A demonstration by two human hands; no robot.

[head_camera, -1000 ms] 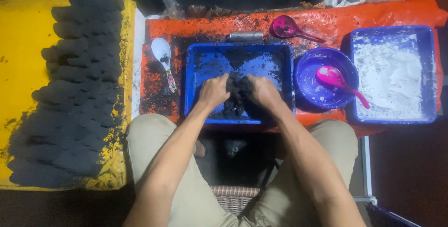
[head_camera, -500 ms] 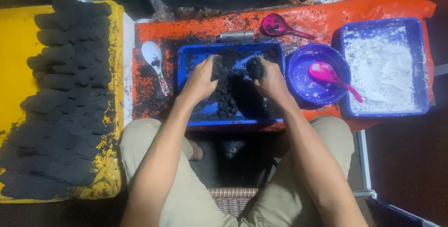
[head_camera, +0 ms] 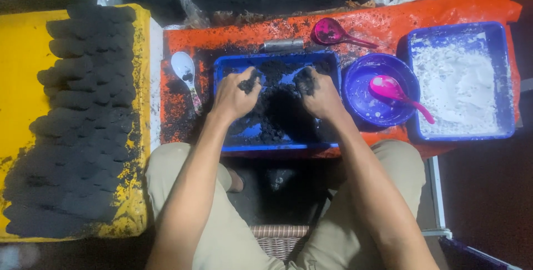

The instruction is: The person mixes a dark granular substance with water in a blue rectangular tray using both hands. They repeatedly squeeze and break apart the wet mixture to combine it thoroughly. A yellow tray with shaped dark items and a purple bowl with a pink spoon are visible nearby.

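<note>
Both hands dig into the black mix (head_camera: 277,103) in the blue tray (head_camera: 276,148). The left hand (head_camera: 236,96) and right hand (head_camera: 317,95) are apart, fingers curled around dark clumps. A purple bowl (head_camera: 366,109) sits just right.

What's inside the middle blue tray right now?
The middle blue tray holds a heap of black crumbly mix. Left hand and right hand are in it; its floor beneath them is hidden.

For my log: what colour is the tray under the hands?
Blue tray, head view.
</note>
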